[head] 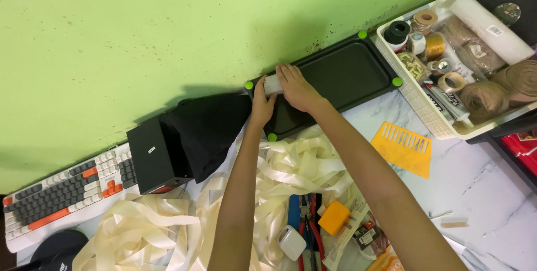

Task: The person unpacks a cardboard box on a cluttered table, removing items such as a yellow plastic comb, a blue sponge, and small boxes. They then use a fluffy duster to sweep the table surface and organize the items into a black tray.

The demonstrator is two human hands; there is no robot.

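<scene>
Both of my hands reach to the far edge of the table, against the green wall. My right hand (296, 87) lies over a pale grey cylinder-like object (272, 84) at the left end of a black tray (358, 69) with green corner caps. My left hand (261, 105) grips the tray's left rim just below that object. How the object is held is partly hidden by my fingers.
A black box (151, 159) and black cloth (210, 125) sit left of the tray, with a keyboard (61, 192) beyond. Cream ribbon (291, 165) is heaped below. A yellow scraper (404, 148), pliers (309, 223), and a white basket (430, 111) of tape rolls lie to the right.
</scene>
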